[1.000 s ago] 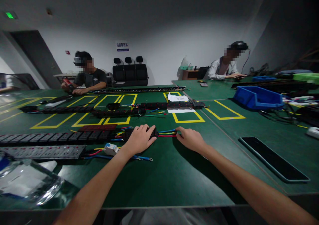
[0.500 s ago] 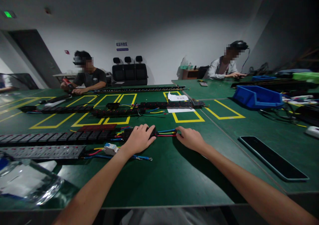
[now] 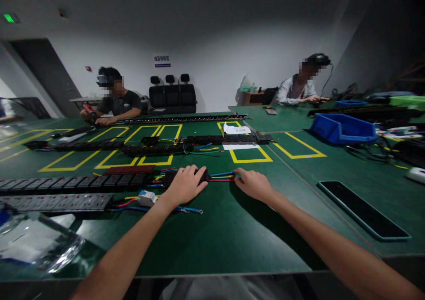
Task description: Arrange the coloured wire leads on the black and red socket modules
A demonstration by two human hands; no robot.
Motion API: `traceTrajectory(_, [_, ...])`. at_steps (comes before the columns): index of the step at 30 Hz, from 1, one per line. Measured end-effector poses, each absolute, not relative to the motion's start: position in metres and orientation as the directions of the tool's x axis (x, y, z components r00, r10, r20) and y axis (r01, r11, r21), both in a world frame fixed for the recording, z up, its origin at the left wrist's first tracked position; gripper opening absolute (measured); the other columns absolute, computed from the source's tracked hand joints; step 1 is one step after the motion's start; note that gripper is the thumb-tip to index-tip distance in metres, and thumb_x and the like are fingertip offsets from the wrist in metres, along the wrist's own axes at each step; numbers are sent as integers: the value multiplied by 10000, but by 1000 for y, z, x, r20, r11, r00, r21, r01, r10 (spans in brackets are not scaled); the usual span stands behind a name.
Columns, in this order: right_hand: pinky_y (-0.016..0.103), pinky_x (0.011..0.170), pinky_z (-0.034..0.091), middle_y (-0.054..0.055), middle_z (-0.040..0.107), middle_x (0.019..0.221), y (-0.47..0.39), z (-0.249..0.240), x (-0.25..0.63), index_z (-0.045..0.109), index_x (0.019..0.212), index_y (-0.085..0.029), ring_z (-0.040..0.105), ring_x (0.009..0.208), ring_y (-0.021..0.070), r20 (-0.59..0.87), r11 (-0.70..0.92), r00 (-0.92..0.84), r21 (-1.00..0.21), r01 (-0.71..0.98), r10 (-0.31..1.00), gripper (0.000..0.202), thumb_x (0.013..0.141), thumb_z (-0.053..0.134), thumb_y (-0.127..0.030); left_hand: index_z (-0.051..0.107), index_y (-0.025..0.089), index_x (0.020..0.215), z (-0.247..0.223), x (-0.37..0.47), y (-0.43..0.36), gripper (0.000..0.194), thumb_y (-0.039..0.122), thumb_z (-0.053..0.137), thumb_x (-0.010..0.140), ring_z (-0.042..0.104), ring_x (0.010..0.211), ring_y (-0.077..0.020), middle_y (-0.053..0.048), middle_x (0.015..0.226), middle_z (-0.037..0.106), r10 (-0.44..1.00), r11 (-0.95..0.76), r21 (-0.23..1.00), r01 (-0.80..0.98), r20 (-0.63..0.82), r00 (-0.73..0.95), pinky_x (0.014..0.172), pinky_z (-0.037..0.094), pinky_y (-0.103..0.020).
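Observation:
My left hand (image 3: 186,186) is wrapped over a black block-shaped housing (image 3: 170,178) on the green table, covering most of it. From the housing's right end run blue, yellow-green and red wires (image 3: 222,177). Their far ends go into my right hand (image 3: 253,185), whose fingers are pinched around them. Left of the housing, more coloured wires lead to a long black socket strip (image 3: 76,183). In front of that lies a grey socket strip (image 3: 59,201). Its wires pass a small white circuit breaker (image 3: 147,198) and end in a ring terminal under my left forearm's right side.
A phone (image 3: 363,209) lies at right, a clear plastic bottle (image 3: 43,242) at front left. Behind my hands are further black strips (image 3: 152,149) and paper sheets (image 3: 236,129). A blue bin (image 3: 343,129) stands at back right. Two co-workers sit across the table.

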State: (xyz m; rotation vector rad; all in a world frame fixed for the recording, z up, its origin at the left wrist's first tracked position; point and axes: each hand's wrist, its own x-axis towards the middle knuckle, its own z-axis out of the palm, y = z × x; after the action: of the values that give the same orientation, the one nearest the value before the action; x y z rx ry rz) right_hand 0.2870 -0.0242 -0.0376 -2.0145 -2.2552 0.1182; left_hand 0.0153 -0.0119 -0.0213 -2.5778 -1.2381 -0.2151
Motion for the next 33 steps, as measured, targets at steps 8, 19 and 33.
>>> traceTrajectory(8, [298,671,416,107,761,1036,-25,-35,287,602,1336,-235,721,914,270,26,118,-115,-138,983,993,382,1013,444,-362,460,178,1479,-21,15,-12,548,502,406,1041,574,1093,-295,-140,1203,606,741,-600,-174,781,248,625,899,428,-406])
traceTrajectory(19, [324,691,430,137,759,1050,-23,-38,288,580,1363,-206,721,943,308,30,85,-81,-140,986,996,429,1008,441,-403,457,185,1481,-22,15,-11,552,511,401,1039,574,1098,-292,-143,1209,608,743,-602,-163,782,247,623,905,424,-401])
traceTrajectory(33, [274,604,404,-11,635,671,-23,-40,289,608,1313,-139,584,609,176,337,350,-164,-622,701,927,474,951,482,-417,463,179,1481,-22,15,-12,550,500,402,1039,575,1091,-298,-146,1208,610,745,-595,-171,785,251,619,894,429,-409])
